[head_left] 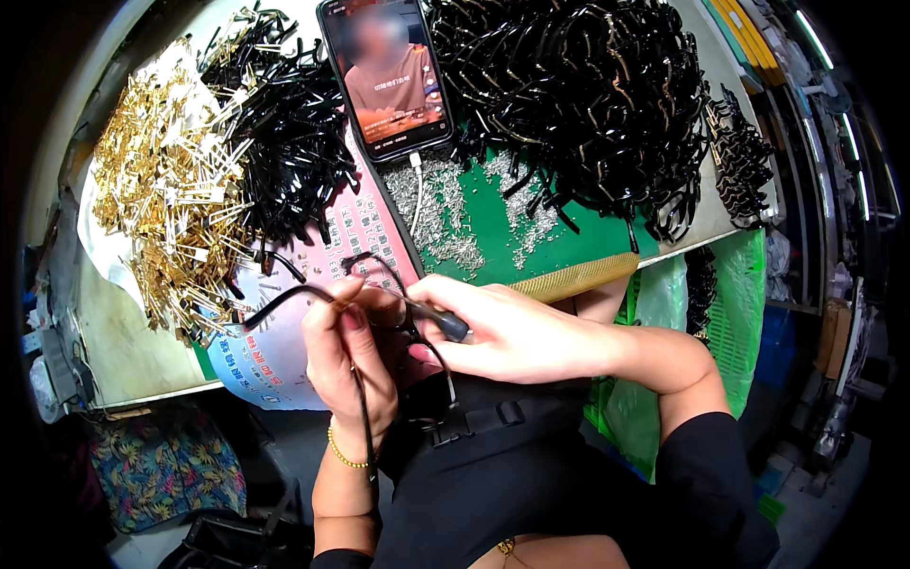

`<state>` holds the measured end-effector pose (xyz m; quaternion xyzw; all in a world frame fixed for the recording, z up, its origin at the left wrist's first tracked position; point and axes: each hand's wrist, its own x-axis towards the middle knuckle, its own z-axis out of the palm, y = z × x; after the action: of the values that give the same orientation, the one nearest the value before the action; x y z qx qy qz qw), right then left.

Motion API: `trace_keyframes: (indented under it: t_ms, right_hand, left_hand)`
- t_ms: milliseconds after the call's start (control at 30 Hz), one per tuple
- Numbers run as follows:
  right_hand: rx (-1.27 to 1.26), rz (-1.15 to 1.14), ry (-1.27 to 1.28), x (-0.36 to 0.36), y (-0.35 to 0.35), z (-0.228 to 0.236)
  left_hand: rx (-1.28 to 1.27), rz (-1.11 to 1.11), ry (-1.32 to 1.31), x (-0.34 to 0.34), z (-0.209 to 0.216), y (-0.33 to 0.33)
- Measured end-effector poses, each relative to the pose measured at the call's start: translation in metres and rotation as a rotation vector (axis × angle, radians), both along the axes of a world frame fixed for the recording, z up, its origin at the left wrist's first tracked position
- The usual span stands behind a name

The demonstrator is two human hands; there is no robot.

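The dark eyeglass frame [275,302] sits between the two hands, in front of the person's body and just over the near edge of the worktop [142,368]. The left hand [345,365] has hold of it in a tight grip, thumb and fingertips pressed together around the slender middle part. One side arm juts out past the fingers to the left, ending in a thick, glossy black tip; the other runs down along the palm toward the wrist (where a gold beaded bracelet [347,451] circles it). A thin, curved piece rises above the fingertips, and another loop hangs below the right hand [488,327]. That hand's grip is drawn in around a dark-handled tool [453,327], its blunt, smooth end showing beside the fingers; whether the tool's point touches the frame I cannot tell, as the fingers cover it.

Around the hands, textures vary sharply. On the left lies a tangle of shiny gold metal parts [171,180], thin and spiky, beside a heap of slick black pieces [289,161]. On the right, a larger mound of black curved pieces [588,104] gleams with wavy highlights. Tiny silvery bits [450,223] scatter like grit over a flat green mat [488,242], edged by a yellowish, finely ribbed strip [578,275]. A smooth-faced phone [393,85] (lit, with a white cable [418,194] plugged in) lies between the heaps, above a pink and blue printed sheet [242,356].
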<state>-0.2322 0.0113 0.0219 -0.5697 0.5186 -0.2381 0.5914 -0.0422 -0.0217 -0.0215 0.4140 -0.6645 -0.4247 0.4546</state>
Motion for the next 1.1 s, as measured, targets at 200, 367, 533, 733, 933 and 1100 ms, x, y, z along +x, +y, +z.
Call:
trace_keyframes:
  t_ms: [200,367,533,733,933,1100]
  right_hand:
    - [-0.437,0.054,0.834,-0.042,0.03,0.041]
    - [-0.402,0.083,0.965,-0.054,0.038,0.033]
    - [-0.421,0.105,0.975,-0.052,0.035,0.024]
    - [-0.456,0.096,0.984,-0.053,0.034,0.019]
    - [-0.452,0.054,0.998,-0.049,0.033,0.02]
    - [-0.436,0.14,1.098,-0.042,0.029,0.024]
  left_hand:
    - [-0.182,-0.084,-0.298,0.005,-0.001,-0.022]
    - [-0.061,-0.122,-0.253,0.004,-0.001,-0.027]
    - [0.109,-0.135,0.093,0.007,0.006,-0.017]
    - [0.002,-0.012,0.074,0.008,0.008,-0.024]
    - [0.144,0.135,0.166,0.008,0.012,-0.042]
    - [0.346,-0.031,0.119,0.006,0.01,-0.062]
